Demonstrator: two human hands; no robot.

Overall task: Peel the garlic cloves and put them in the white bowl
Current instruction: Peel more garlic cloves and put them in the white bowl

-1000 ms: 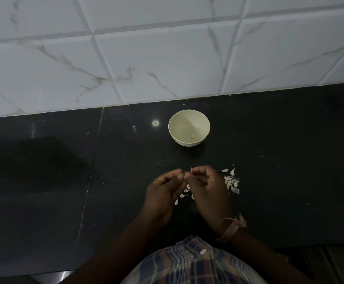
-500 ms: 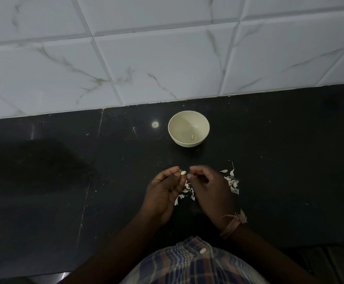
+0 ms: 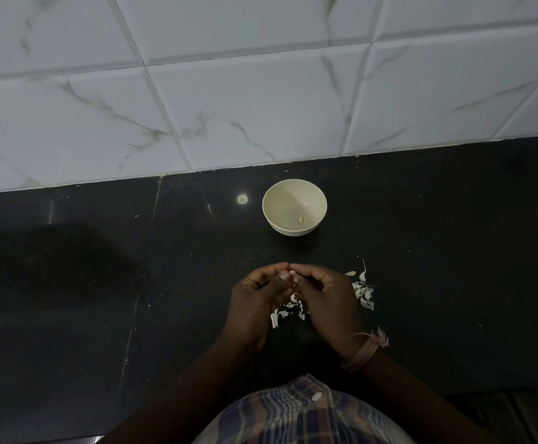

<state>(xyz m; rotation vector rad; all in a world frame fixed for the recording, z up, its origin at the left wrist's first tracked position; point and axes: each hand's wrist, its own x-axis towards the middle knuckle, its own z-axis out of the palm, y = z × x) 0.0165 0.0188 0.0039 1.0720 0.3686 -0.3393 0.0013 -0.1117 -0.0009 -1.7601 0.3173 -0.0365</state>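
Black counter (image 3: 437, 251) bare rightward (both hands (image 3: 293, 296) pinch clove (image 3: 292, 273))

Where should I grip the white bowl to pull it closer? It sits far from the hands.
Grip the white bowl at its near rim, coming from above: it stands upright and open, the rim is bare, and one garlic clove lies low inside.

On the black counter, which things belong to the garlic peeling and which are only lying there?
Belong to the job:
left hand and right hand, pinching one garlic clove
white bowl
unpeeled cloves

Just lying about:
torn skins
wrist thread
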